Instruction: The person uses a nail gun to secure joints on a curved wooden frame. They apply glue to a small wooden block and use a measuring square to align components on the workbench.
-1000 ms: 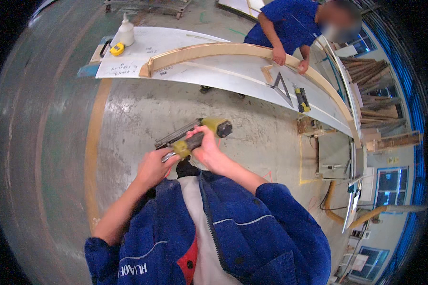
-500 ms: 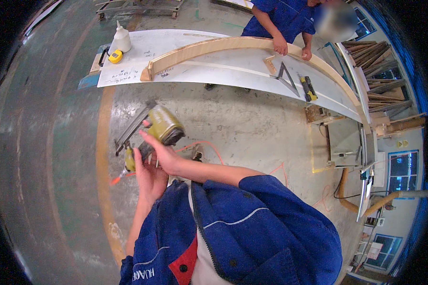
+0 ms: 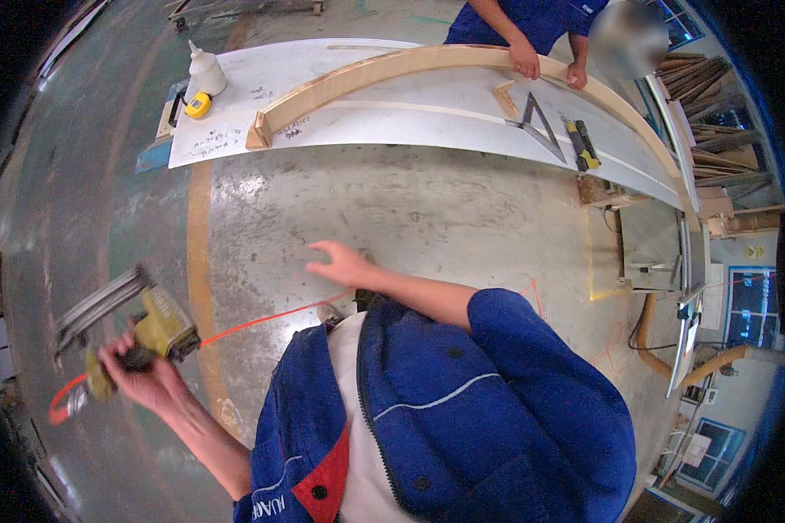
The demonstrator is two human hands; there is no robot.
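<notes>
At the far left, out over the floor, my left hand is wrapped round the grip of a yellow-green and black pneumatic nail gun. An orange air hose runs by the tool and across the floor. My right hand hangs in front of my body with its fingers apart and nothing in it. Beyond both hands, a long curved wooden frame piece stands on edge on the white worktable. A co-worker's hands rest on its far part.
On the table's left end are a white squeeze bottle and a yellow tape measure. A triangle square, a small wood corner piece and a yellow-black tool lie inside the curve. Stacked wood strips fill the right rack.
My right hand has come off the nail gun and opened. The left hand has carried the nail gun left and toward me. My view has shifted slightly.
</notes>
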